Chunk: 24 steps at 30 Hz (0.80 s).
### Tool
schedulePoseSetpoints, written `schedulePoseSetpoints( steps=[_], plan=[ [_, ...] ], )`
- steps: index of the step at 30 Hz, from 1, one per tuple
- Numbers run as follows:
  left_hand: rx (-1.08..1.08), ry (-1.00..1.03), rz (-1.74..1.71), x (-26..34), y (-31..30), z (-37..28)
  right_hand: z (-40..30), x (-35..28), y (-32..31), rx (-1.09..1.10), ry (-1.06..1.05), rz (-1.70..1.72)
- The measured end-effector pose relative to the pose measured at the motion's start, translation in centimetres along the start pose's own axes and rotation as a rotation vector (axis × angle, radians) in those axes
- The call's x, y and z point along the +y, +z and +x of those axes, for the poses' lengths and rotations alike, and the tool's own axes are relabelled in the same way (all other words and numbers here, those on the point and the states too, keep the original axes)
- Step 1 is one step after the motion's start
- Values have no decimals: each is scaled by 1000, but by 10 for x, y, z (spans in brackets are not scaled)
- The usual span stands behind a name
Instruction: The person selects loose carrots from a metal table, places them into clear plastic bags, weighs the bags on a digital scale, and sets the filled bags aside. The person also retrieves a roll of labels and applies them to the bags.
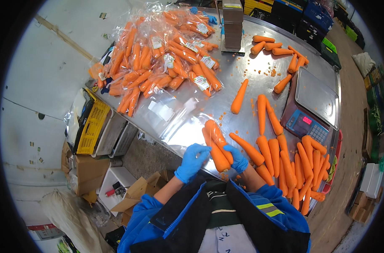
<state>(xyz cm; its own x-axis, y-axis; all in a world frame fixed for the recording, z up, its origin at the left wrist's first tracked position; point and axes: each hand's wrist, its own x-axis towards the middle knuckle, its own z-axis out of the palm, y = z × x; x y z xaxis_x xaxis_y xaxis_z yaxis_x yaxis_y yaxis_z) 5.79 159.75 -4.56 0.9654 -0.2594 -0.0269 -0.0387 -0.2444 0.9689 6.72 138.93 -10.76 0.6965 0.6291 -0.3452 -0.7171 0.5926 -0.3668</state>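
Note:
In front of my body, several carrots [217,148] lie together with their tips inside a clear plastic bag [205,121]. My right hand [237,158], in a blue glove, grips their thick ends from the right. On the left side, my blue-gloved left hand [193,160] has its fingers curled at the bag's edge, close against the carrots. The bag's film is hard to make out in the glare. More flat clear bags [162,109] lie on the steel table [242,126] beyond my left hand. A loose carrot [247,148] rests just right of my right hand.
Filled bags of carrots [166,57] with printed labels are heaped at the far left. A digital scale [312,107] stands at the right, above a pile of loose carrots [293,170]. A metal post [232,28] rises at the back. Yellow crates [92,126] stand left of the table.

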Motion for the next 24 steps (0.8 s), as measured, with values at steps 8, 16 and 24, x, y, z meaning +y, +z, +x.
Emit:
schedulePoseSetpoints(
  steps=[8, 16, 24],
  plan=[
    [-23, -674, -848, -38, -14, -7, -16, 16, 13, -182, 43, 87],
    [-407, -640, -1214, -6, 4, 0, -56, 11, 63, 66, -126, -190],
    [-700, -793, -804, -22, 15, -17, -109, 54, 14, 714, -332, -1043]
  ],
)
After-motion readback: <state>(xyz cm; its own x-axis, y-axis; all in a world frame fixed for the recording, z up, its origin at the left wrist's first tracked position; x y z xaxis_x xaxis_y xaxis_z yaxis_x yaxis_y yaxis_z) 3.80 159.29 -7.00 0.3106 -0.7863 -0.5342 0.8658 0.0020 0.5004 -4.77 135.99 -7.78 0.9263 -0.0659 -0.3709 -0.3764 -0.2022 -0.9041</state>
